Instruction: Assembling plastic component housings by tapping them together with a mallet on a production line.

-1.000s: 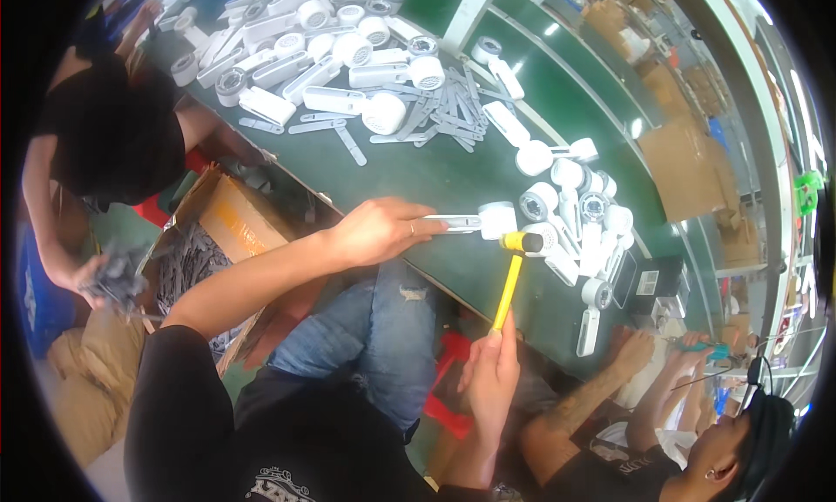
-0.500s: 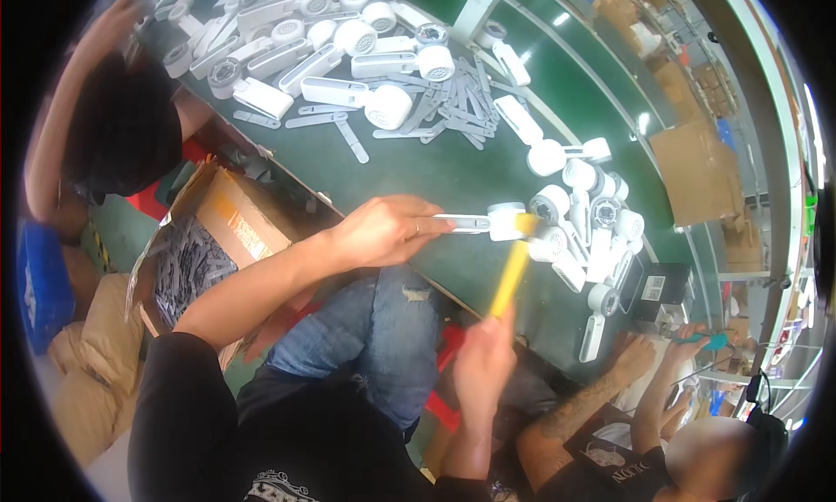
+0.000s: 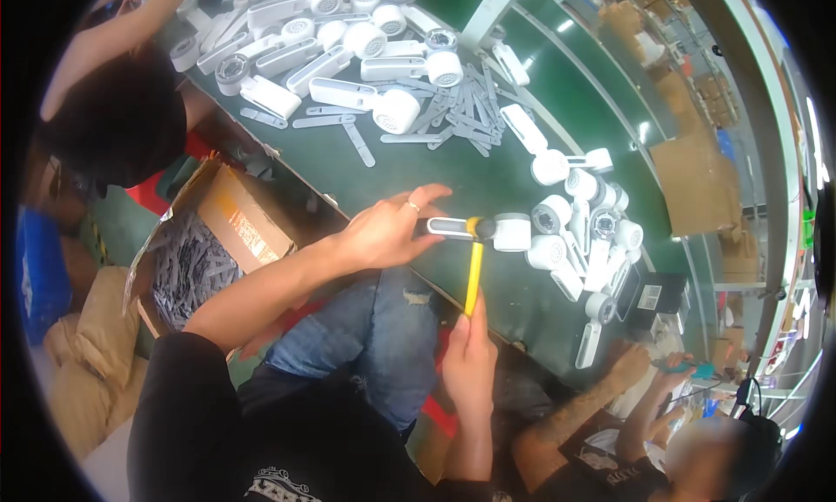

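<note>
A white handheld fan (image 3: 512, 232) lies across the table in front of me, its round head to the right. My left hand (image 3: 387, 230) steadies the end of its handle, thumb along the near side and the upper fingers stretched out past the far side. In the handle is a long grey strip (image 3: 448, 228). My right hand (image 3: 470, 354) is closed round the yellow handle of a hammer (image 3: 474, 276). The hammer's dark head is over the fan's handle, close to the fan head; whether it touches, I cannot tell.
Many white fans (image 3: 322, 62) and loose grey strips (image 3: 466, 110) cover the far left of the green table (image 3: 418, 173). More fans (image 3: 592, 215) cluster at right. An open carton (image 3: 252, 219) of grey strips stands left of my legs. Co-workers sit on both sides.
The hammer has moved left from beside the fan's head to over its handle. My left hand's upper fingers have lifted and stretched out. The co-worker's arm at left has moved.
</note>
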A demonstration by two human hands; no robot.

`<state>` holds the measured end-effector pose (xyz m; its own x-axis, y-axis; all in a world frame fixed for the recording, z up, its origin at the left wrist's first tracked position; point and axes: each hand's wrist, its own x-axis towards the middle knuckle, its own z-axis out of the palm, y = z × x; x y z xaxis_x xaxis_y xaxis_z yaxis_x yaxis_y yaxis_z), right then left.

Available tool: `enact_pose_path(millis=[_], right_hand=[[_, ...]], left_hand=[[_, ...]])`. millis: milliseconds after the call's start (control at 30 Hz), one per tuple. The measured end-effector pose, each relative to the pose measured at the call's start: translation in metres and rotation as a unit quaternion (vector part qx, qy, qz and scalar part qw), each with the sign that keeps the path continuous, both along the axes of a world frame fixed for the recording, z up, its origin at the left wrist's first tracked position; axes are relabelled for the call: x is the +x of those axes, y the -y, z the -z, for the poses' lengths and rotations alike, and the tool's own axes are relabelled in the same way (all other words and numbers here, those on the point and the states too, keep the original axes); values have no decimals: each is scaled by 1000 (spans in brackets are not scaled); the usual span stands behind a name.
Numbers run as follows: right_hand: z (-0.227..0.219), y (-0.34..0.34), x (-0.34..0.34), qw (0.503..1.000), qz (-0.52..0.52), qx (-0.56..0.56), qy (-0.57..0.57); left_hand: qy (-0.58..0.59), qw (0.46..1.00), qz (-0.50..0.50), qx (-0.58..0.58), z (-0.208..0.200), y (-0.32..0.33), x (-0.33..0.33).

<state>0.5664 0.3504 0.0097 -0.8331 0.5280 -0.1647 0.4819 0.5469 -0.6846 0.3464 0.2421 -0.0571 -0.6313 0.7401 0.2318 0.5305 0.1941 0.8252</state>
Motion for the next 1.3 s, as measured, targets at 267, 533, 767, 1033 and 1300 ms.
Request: enact_pose_path(millis=[267, 533, 767, 1033, 1300], right_hand=[[21, -48, 13, 952, 124, -155, -233], [42, -72, -5, 905, 183, -297, -241], [47, -75, -6, 904, 203, -292, -236], [59, -75, -6, 896, 190, -284, -284], [51, -78, -6, 913, 191, -279, -229]], left_hand=[[-190, 963, -59, 182, -21, 42, -13], [-186, 850, -492, 30, -88, 200, -145], [-158, 781, -599, -71, -43, 239, -311], [-364, 886, -285, -38, -83, 97, -304], [-541, 788, 140, -258, -74, -233, -290]])
